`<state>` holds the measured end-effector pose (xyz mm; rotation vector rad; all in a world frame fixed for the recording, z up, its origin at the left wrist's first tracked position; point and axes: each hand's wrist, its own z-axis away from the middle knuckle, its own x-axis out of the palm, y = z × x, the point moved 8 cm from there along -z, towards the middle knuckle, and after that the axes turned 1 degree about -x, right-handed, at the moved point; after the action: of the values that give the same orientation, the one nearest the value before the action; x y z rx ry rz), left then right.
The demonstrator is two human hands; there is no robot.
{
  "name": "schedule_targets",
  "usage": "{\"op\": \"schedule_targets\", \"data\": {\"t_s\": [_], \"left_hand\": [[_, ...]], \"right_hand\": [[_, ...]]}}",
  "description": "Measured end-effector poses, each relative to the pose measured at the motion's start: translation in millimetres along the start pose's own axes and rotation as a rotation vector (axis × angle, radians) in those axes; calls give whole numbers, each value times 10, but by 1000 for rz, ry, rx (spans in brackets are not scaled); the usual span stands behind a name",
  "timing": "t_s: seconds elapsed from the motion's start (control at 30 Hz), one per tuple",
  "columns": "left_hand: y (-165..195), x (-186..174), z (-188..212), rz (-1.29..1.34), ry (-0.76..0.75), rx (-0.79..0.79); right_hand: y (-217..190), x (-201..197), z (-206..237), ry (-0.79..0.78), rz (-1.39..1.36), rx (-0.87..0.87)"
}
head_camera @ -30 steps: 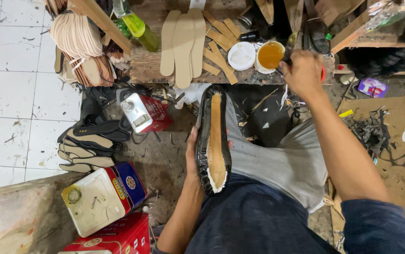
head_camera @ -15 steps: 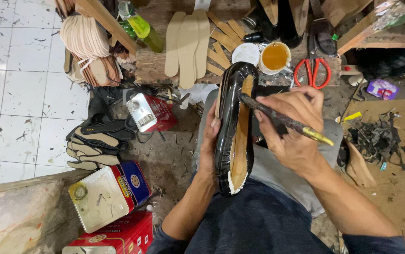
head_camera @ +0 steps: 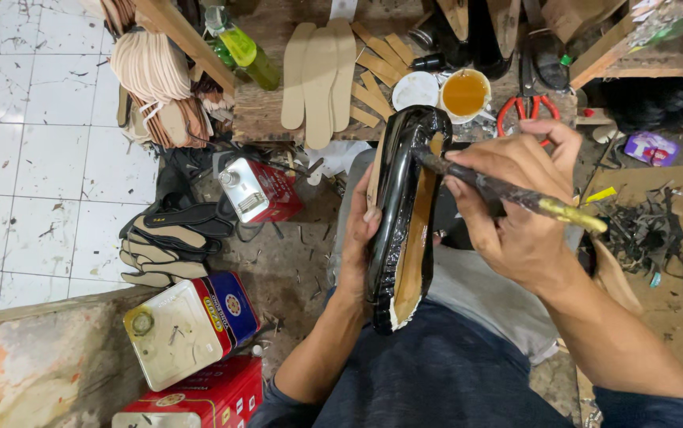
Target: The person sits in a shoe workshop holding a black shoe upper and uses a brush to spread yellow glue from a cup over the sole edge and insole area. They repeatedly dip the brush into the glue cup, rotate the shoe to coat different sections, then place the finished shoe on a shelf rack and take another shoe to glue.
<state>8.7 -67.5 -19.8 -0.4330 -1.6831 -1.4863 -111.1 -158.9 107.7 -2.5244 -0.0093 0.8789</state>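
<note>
The left hand point(head_camera: 357, 238) is clasped round the black shoe point(head_camera: 401, 214), propped sole-up on the lap so its tan insole faces the brush point(head_camera: 508, 190). The right hand point(head_camera: 516, 214) pinches that brush (bristles at the toe). A glue cup point(head_camera: 465, 93) sits near the bench edge, within reach.

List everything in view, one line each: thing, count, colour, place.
shoe upper on last: one, glossy black with tan sole, centre, on the lap
brush: one, dark handle with brass ferrule, tip at the shoe's top
glue cup: one, amber glue, top centre
scissors: one, red handles, right of the cup
tan insoles: several, on the wooden block, top centre
green bottle: one, top left
tins: three, red and cream, lower left and centre left
black soles: a stack, on the floor, left
left hand: holds the shoe's side
right hand: grips the brush
</note>
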Motion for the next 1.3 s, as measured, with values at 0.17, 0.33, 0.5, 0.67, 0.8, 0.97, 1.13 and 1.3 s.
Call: {"op": "schedule_targets", "data": {"t_s": [0.17,0.33,0.5,0.67,0.8,0.97,1.13,1.3], "left_hand": [[-15,16,9,2,23,-31],[12,41,-2,-23,54,-28],[58,70,-13,-32,49,-19],[78,63,-37,-40,40,8],[60,10,-48,-31,57,20],[114,-87,-76,-106,104,52],[112,-130,-83,-123,169,14],[84,-108,-95,-108,173,-2]], "right_hand": [[18,-49,9,55,31,3],[-13,-1,30,33,17,-39],[-51,27,62,11,-7,-38],[-64,67,75,-43,-15,-19],[-107,105,112,-50,-34,-31],[-177,158,172,-63,-117,-59],[-133,185,159,-112,-127,-59],[-90,184,146,-130,-118,-86]]}}
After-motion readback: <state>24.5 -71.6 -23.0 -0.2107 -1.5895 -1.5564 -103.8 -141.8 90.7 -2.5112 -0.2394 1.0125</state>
